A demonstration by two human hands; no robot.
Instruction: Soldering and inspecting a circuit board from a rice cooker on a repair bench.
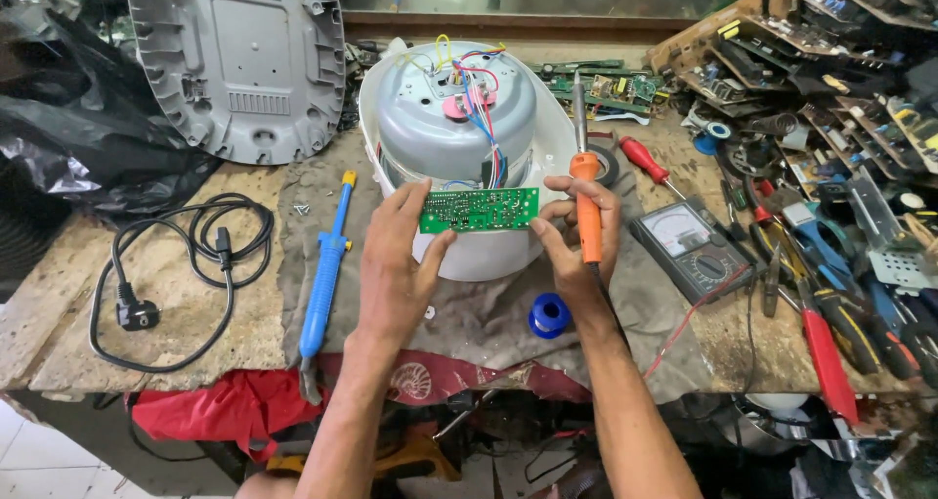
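Note:
A green circuit board point(479, 209) is held level between my two hands, above an upturned white and grey cooker body point(454, 118) with coloured wires point(479, 98) on top. My left hand point(396, 255) pinches the board's left end. My right hand point(576, 240) steadies the right end with its fingertips and also grips an orange soldering iron point(586, 206), its metal tip pointing up and away from me.
A blue desoldering pump point(324, 264) lies left of my hands on a grey cloth point(469, 313). A black power cord point(176, 264) coils at the left. A blue solder spool point(549, 315), an analogue multimeter point(694, 250), red-handled screwdrivers and pliers point(821, 313) crowd the right. A grey base cover point(239, 59) leans at the back.

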